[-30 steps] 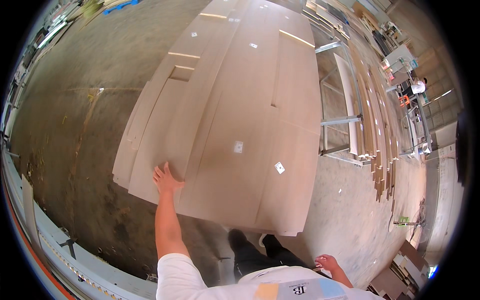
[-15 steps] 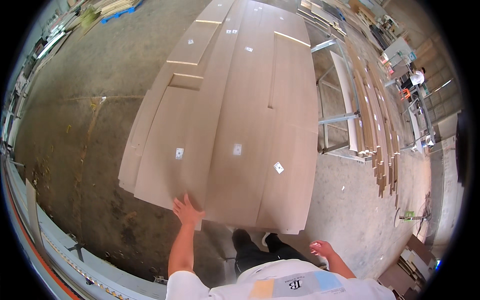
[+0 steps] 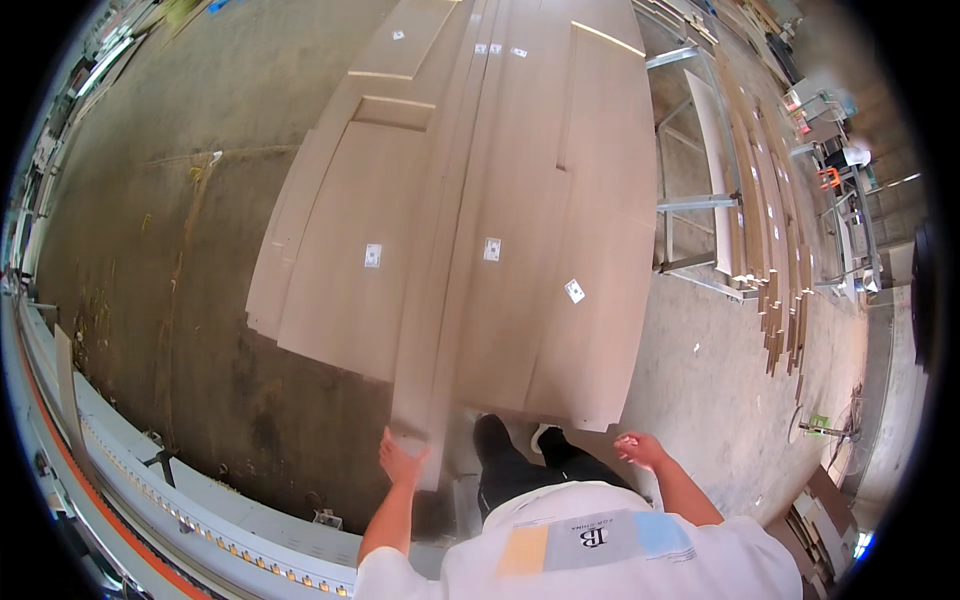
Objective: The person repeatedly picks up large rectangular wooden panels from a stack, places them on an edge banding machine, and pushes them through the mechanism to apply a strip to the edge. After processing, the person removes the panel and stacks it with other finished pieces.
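Note:
A long, narrow wood-grain panel [image 3: 424,372] sticks out toward me past the front of the stack. Near its close end my left hand [image 3: 403,460] grips its left edge, with the fingers partly hidden. Under and beside this strip lie wide light-brown panels [image 3: 335,270], some with cut-outs and small white labels. To the right, by the near corner of the stack, my right hand [image 3: 641,451] hangs with its fingers loosely bent. Nothing shows in it, and it seems apart from the panels.
A metal rack [image 3: 697,203] stands right of the stack, with long narrow strips [image 3: 765,215] beside it. A long machine bed with an orange stripe [image 3: 115,530] runs along my lower left. Another person [image 3: 852,156] is far off at the right.
My left hand has moved nearer to me, drawing the narrow panel out past the stack's front edge. My right hand has risen closer to the stack's near corner. The view has shifted.

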Demonstrator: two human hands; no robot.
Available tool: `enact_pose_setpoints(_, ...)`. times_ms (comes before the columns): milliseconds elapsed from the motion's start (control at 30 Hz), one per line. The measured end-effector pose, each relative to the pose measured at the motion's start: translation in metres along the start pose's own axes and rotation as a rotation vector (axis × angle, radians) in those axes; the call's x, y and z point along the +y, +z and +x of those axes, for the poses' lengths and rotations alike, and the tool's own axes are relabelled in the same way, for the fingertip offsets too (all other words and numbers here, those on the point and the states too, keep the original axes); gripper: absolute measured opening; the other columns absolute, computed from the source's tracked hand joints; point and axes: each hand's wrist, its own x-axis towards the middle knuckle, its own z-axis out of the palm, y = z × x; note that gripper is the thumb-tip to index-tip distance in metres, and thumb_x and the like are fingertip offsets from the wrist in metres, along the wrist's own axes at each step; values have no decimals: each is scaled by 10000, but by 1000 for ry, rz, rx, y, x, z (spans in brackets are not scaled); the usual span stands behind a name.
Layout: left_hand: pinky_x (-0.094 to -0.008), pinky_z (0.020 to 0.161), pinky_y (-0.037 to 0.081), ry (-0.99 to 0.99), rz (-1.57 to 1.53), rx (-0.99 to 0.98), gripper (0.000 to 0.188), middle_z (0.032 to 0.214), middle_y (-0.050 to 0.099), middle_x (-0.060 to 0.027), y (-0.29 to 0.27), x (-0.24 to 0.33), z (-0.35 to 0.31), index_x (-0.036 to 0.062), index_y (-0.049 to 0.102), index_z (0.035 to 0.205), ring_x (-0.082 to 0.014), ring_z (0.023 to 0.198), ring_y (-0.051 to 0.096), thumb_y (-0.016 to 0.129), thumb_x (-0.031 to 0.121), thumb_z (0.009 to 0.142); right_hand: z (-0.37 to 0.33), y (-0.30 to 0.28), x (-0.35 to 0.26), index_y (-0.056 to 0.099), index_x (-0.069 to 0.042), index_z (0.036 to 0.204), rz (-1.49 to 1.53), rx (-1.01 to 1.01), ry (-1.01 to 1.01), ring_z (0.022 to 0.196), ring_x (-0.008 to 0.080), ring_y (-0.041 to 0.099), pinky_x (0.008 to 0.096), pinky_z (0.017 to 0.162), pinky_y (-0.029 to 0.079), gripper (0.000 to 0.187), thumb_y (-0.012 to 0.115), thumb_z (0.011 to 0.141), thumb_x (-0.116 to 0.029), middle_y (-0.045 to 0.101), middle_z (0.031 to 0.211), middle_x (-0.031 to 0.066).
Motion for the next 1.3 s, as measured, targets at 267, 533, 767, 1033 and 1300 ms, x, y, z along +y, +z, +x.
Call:
enact_pose_setpoints(267, -457, 941, 526, -107, -271, -342, 736, 1246, 663, -205, -41, 11, 38, 19, 537, 1314, -357, 1123, 654, 864, 289, 712, -9, 4, -15, 707, -67, 1059, -30, 55, -30, 782, 129, 657, 294, 647, 521, 262, 740, 923, -288, 711, 889, 37)
enact_pose_setpoints(533, -419, 924, 528, 28, -400, -177, 697, 1246, 680, -172, 36, -37, 3, 28, 597, 1273, -329, 1142, 659, 869, 351, 718, -17, 6, 35, 694, -56, 1092, -50, 49, 17, 802, 146, 676, 301, 678, 536, 281, 745, 917, -271, 707, 882, 37)
enact_pose_setpoints(767, -400, 913, 532, -43, -279, -223, 686, 1127, 721, -151, -14, -1, -27, 45, 602, 1285, -303, 1060, 690, 852, 296, 697, -33, 4, 44, 697, -60, 1097, 42, 57, 30, 817, 152, 684, 301, 689, 541, 288, 751, 911, -273, 723, 919, 48)
enact_pose_setpoints(1033, -379, 950, 524, -64, -339, -134, 746, 1171, 704, -145, 38, 4, -31, 18, 556, 1365, -260, 1090, 680, 820, 172, 685, -36, -21, 73, 697, -52, 1085, 46, 41, -45, 812, 146, 679, 304, 685, 535, 278, 747, 915, -266, 717, 902, 45)
enact_pose_setpoints(1300, -388, 933, 523, 45, -325, -274, 647, 1168, 693, -145, -1, 50, -81, 1, 561, 1286, -249, 1079, 671, 870, 214, 758, -56, -51, 120, 701, -54, 1052, 79, 68, -126, 804, 135, 666, 299, 703, 538, 252, 754, 915, -258, 710, 891, 32)
